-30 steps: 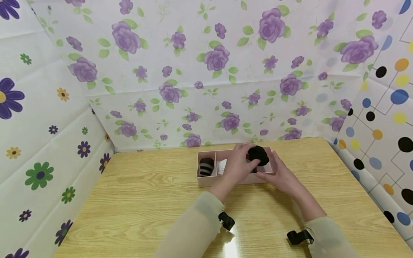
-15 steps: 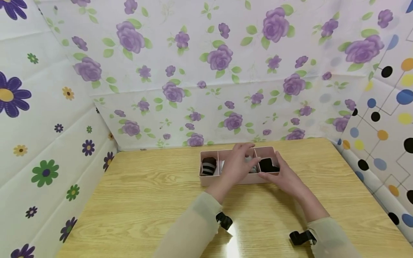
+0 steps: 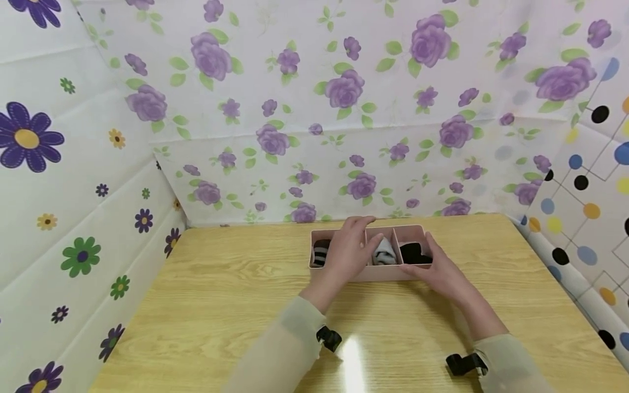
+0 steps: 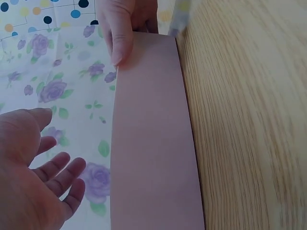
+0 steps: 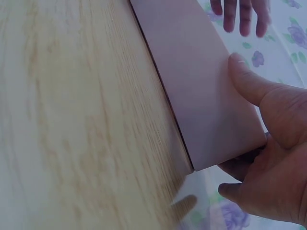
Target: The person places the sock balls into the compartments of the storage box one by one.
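Note:
A long pink storage box (image 3: 380, 274) with compartments stands on the table near the back wall. My right hand (image 3: 444, 273) grips its right end, thumb at the front rim and fingers round the end wall. My left hand (image 3: 345, 254) hovers over the second compartment with loosely spread fingers, holding nothing; the right wrist view shows its fingertips above the rim. A dark sock with grey stripes (image 3: 320, 254) lies in the leftmost compartment, partly covered by this hand. A grey sock (image 3: 384, 252) sits in the third compartment and a black sock (image 3: 414, 252) in the rightmost.
The wooden table (image 3: 221, 300) reaches toward me in front of the box. A cloth with purple roses (image 3: 275, 139) hangs close behind it. Patterned cloths close off the left and right sides.
The left hand let go of the black sock, which now lies in the rightmost compartment. It then moved left, uncovering the grey sock. The right hand kept its grip on the box.

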